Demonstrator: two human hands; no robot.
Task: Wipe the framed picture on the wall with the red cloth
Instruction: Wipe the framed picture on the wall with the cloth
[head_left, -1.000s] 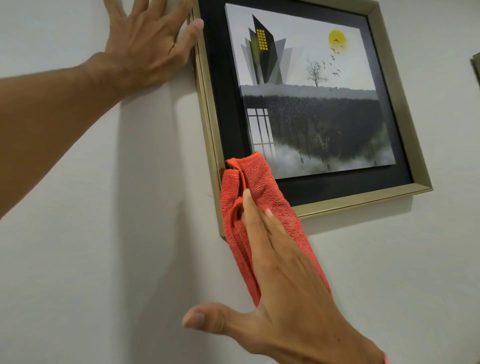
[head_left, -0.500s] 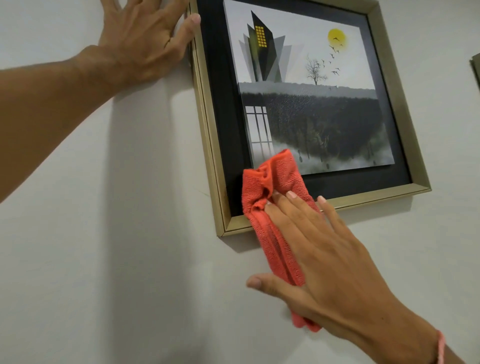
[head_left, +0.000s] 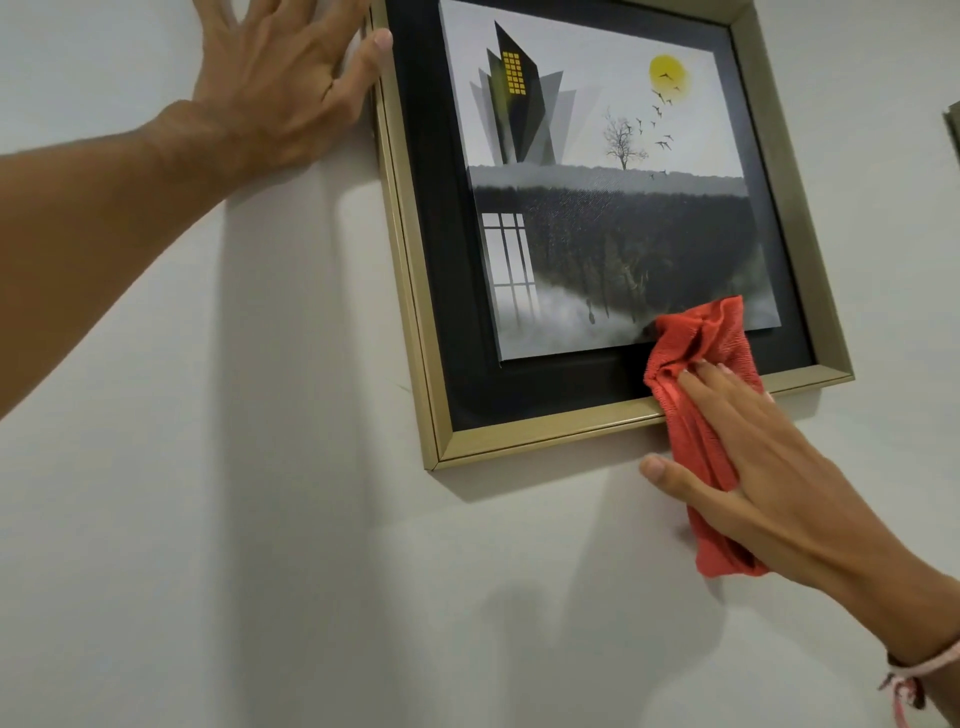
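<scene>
A framed picture (head_left: 545, 415) with a gold frame, black mat and a grey landscape print hangs slightly tilted on the white wall. My right hand (head_left: 769, 467) presses a red cloth (head_left: 696, 338) flat against the lower right part of the picture, across the black mat and the bottom frame rail. The cloth's lower end hangs below the frame, under my palm. My left hand (head_left: 280, 83) lies flat on the wall with fingers spread, its thumb touching the frame's left edge near the top.
The white wall (head_left: 260, 571) fills the view to the left and below. The edge of another frame (head_left: 953, 130) shows at the far right.
My right hand has slid the red cloth rightward along the picture's bottom edge, from the lower left corner to the lower right area. The left hand has stayed at the frame's left edge.
</scene>
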